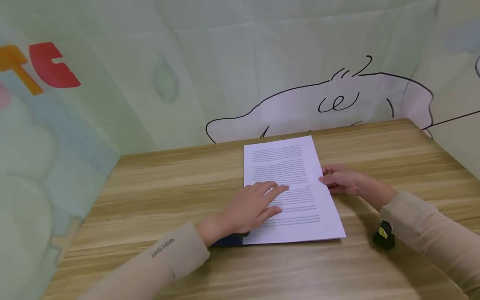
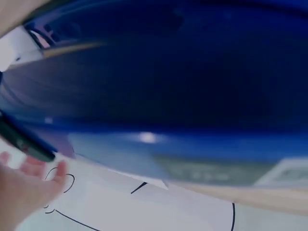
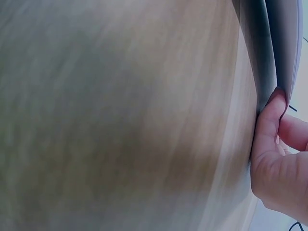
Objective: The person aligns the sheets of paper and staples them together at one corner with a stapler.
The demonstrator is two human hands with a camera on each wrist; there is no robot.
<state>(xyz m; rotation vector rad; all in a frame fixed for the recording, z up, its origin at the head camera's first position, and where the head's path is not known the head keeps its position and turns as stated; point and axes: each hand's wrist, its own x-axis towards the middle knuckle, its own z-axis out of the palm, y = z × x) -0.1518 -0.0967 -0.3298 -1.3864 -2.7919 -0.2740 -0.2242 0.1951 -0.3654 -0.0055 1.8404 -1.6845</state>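
Note:
A white printed sheet (image 1: 285, 166) lies on the wooden table, its text running across it. My left hand (image 1: 256, 206) rests over the sheet's left side with fingers extended and spread. Under the left wrist shows a strip of dark blue (image 1: 228, 241); a glossy blue surface (image 2: 168, 86) fills most of the left wrist view, above the left hand (image 2: 31, 187). At the sheet's right edge, my right hand (image 1: 343, 180) pinches the paper between thumb and fingers. In the right wrist view, the right hand (image 3: 281, 159) holds the paper's curved edge (image 3: 286, 48).
The wooden table (image 1: 165, 179) extends on both sides of the sheet. Behind it hangs a pale printed backdrop (image 1: 225, 75) with line drawings. A small black device with a yellow patch (image 1: 384, 236) sits at the right wrist.

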